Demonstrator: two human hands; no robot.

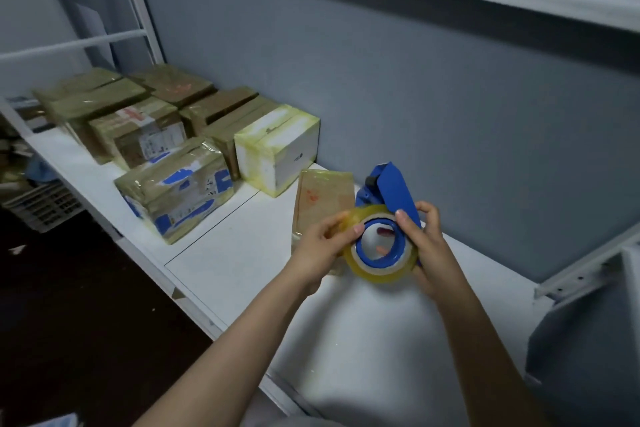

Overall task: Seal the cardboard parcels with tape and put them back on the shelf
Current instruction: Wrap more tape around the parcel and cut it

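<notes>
Head view: yellowish tape roll [378, 271] on blue dispenser [394, 184], parcel [322, 198] seemingly taped.

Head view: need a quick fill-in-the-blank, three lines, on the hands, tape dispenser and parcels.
1. The right hand holds a ____ tape dispenser.
2. The left hand pinches the tape roll mounted on the ____.
3. The ____ parcel stands at the right end of the group on the shelf.
Missing words: blue; dispenser; white.
</notes>
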